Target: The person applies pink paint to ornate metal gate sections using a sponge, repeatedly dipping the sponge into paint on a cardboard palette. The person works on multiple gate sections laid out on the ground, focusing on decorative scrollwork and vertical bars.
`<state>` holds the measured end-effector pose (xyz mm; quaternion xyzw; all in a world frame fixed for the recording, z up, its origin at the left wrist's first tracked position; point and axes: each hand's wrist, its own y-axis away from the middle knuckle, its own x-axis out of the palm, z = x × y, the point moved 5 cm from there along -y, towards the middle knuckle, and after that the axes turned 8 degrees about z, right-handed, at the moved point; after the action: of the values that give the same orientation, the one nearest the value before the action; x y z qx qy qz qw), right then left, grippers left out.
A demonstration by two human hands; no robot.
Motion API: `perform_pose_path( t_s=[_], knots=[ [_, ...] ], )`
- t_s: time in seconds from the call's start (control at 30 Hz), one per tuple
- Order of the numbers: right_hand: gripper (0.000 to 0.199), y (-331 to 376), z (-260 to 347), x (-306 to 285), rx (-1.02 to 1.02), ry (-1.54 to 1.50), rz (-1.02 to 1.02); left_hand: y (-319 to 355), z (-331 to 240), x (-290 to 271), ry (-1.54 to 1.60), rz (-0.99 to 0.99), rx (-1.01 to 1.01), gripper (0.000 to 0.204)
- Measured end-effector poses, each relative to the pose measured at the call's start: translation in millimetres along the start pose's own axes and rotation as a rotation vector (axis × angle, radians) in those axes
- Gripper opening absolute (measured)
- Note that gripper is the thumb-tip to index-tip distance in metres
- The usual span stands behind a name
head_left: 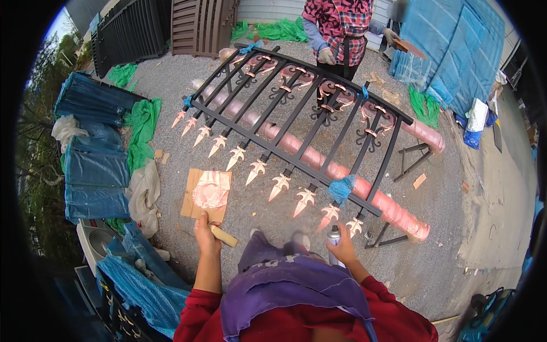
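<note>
My left hand (207, 235) is closed on a piece of cardboard (187, 199) that carries a patch of copper-pink paint. A pale yellow block-like piece (224, 235) sticks out from the same hand; its exact kind is unclear. In my right hand (345, 251) is a spray can (334, 239) with a dark top, held upright close to the near right end of a black metal fence panel (302, 154). Copper-pink spearheads (280, 187) line the panel's near edge. By the can, one spearhead (329, 216) looks hazy. Scrollwork (335, 94) with copper-pink accents fills the far part.
Pink-wrapped rails (399, 219) on dark trestle legs (413, 162) support the panel. Beyond it stands a gloved person (336, 34) holding a brown piece (409, 48). Blue-wrapped stacks (97, 176) flank the left, with green sheeting (143, 131) beside them. Dark slatted panels (200, 25) lean at the back.
</note>
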<state>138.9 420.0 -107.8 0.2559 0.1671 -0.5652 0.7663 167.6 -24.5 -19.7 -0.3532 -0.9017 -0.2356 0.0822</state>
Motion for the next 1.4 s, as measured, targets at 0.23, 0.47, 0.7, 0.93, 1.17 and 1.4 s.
perform_pose_path(
  t_s=[0.23,0.47,0.7,0.93,1.17,1.4],
  knots=[
    [0.081,-44.5,75.6,46.1,-0.203,0.115,0.041,-5.6,-20.9,-79.8,0.103,-0.107,0.041,0.016],
    [0.083,-76.2,127.0,129.6,-0.255,0.092,0.093,-22.3,-56.8,-213.6,0.142,-0.339,0.114,0.019],
    [0.086,-104.7,180.0,176.6,-0.260,0.070,0.053,-35.5,-85.2,-318.6,0.192,-0.475,0.149,0.019],
    [0.085,-172.9,191.7,126.5,-0.194,-0.130,-0.339,-82.1,-106.5,-334.8,0.229,-0.475,0.129,0.021],
    [0.084,-290.2,231.0,49.1,-0.230,-0.152,-0.697,-134.1,-117.6,-286.6,0.238,-0.501,0.072,0.021],
    [0.082,-417.9,249.4,13.1,-0.226,-0.150,-0.918,-192.2,-156.0,-246.5,0.120,-0.526,0.130,0.023]
  ],
)
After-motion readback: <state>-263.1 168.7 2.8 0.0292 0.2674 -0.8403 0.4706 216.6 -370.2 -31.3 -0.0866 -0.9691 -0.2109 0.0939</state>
